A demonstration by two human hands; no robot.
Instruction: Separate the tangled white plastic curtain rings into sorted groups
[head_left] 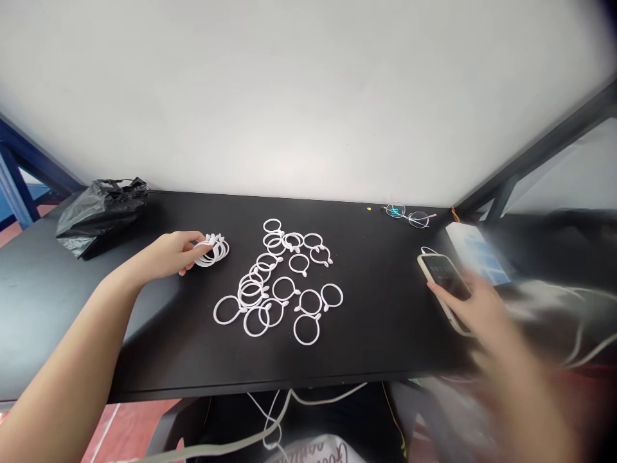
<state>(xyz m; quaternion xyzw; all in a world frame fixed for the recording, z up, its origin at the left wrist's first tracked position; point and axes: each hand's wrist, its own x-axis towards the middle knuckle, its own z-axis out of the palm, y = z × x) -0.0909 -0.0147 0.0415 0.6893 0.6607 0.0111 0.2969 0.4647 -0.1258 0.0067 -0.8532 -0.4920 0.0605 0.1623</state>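
Observation:
At the left of the black table my left hand point(176, 251) is closed, thumb and fingers pinching a bunch of white curtain rings point(208, 260) with small eyelets. To the right of it, several loose curtain rings point(283, 289) lie spread over the middle of the table, some overlapping. My right hand point(477, 299) is blurred by motion at the right side. Its thumb lies across a smartphone point(441, 270) in a pale case, and the fingers appear to go round the phone's far edge. A white cable runs from the phone's top end.
A crumpled black plastic bag point(103, 215) lies at the back left. Glasses point(407, 215) rest near the wall, with a white and blue box point(476, 252) behind the phone. White cables point(578, 321) trail at the right, and another cable point(241, 444) hangs below the table's front edge.

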